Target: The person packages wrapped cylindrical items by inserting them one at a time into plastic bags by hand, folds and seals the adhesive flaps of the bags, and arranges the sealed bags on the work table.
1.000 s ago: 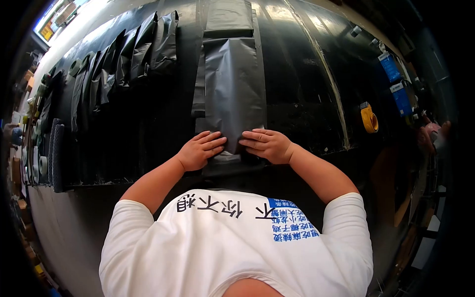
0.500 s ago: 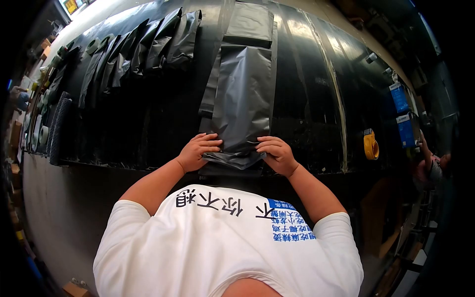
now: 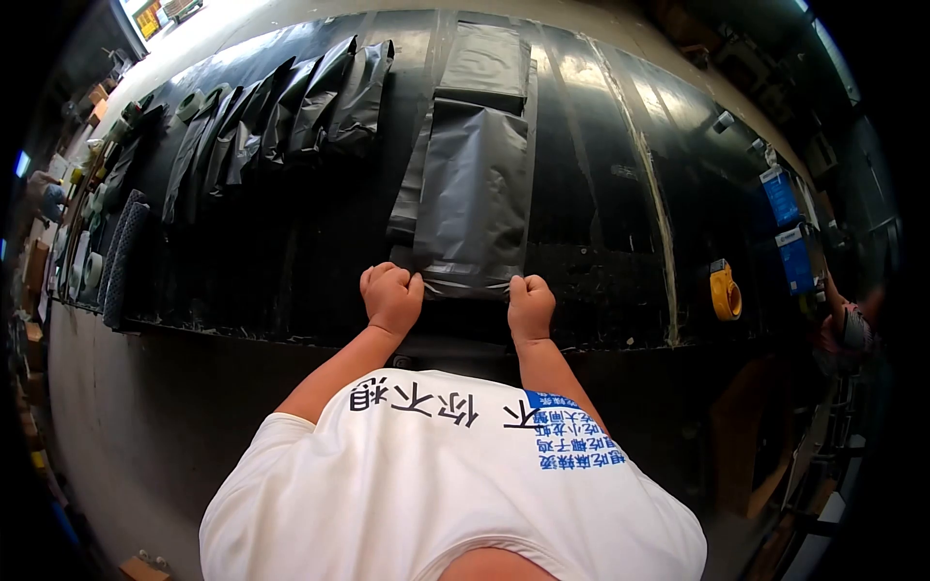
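A dark grey plastic bag [image 3: 472, 194] lies flat and lengthwise on the black table, directly in front of me. My left hand [image 3: 392, 300] is closed at the bag's near left corner, thumb against the fingers. At the near right corner my right hand [image 3: 531, 308] is closed in the same way, pinching the edge. Between the two hands the near edge runs fairly straight across, with small creases. Beyond the bag's far end lies a flat stack of similar plastic bags [image 3: 484, 68], and more layers show along its left side.
Several filled black bags [image 3: 358, 102] lie in a row at the far left of the table [image 3: 601, 290]. To the right are a yellow tape dispenser [image 3: 725, 290] and blue boxes [image 3: 794, 259]. Dark rolled material [image 3: 124, 257] lies at the left edge. Another person's arm [image 3: 835, 295] shows at far right.
Both hands have gone from spread fingers lying on the bag to closed pinches at its corners. The loose, crumpled near end now looks straighter and shorter. My elbows have drawn inward.
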The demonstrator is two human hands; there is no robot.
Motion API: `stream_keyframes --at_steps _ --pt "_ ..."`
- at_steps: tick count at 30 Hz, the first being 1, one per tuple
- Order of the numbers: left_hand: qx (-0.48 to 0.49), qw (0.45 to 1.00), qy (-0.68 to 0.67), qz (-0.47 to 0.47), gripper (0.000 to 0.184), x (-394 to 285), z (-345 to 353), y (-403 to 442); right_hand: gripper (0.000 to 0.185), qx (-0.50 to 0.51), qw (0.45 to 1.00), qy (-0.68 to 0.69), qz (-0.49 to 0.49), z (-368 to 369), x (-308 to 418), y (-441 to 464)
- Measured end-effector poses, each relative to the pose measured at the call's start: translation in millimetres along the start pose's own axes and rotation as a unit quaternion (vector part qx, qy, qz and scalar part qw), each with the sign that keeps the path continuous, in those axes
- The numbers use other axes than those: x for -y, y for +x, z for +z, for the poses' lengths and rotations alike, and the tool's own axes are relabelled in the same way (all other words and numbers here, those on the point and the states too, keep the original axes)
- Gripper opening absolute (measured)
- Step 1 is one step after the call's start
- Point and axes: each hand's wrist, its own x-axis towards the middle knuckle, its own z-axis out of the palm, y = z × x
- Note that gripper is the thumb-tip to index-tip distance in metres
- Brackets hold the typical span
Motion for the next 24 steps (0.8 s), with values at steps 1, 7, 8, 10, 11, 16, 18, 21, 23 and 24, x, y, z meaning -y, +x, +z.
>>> stream_keyframes --at_steps 1,7,8,10,11,16,18,21,23,24 --pt "0.012 0.999 0.027 0.01 0.023 -1.4 0.8 0.2 0.027 0.005 0.999 -0.051 0.009 -0.3 2.8 0.5" --pt "0.081 0.983 0.162 0.007 0.024 -26.7 -5.6 7.6 0.016 -0.047 0.957 -0.276 -0.074 2.8 27.3 -4.5" --pt "0.024 0.984 0.172 0.048 0.033 -21.3 2.5 6.5 0.013 -0.076 0.951 -0.283 -0.094 1.5 35.1 -5.5" --pt "0.042 0.971 0.197 0.125 0.063 -19.3 1.3 11.1 0.008 -0.096 0.934 -0.302 -0.165 3.4 42.7 -0.6" --pt "0.034 0.962 0.177 0.206 0.059 -19.3 6.6 12.6 0.007 -0.086 0.921 -0.316 -0.213 0.0 40.9 2.5" --pt "0.209 0.954 0.046 0.208 0.088 -39.3 17.7 -2.3 0.014 0.029 0.918 -0.315 -0.24 -4.6 26.6 6.1" --pt "0.239 0.949 0.096 0.183 0.098 -32.4 16.2 -1.3 0.016 0.042 0.918 -0.324 -0.225 1.7 28.3 5.6" --pt "0.279 0.933 0.155 0.167 0.105 -35.8 12.2 2.5 0.019 0.055 0.931 -0.309 -0.187 4.7 30.7 4.4" --pt "0.29 0.931 0.172 0.141 0.106 -41.5 2.0 3.8 0.022 0.072 0.938 -0.302 -0.153 2.5 26.5 4.9" --pt "0.292 0.931 0.178 0.13 0.107 -41.9 -1.7 7.8 0.022 0.072 0.939 -0.305 -0.145 3.9 23.2 7.4"
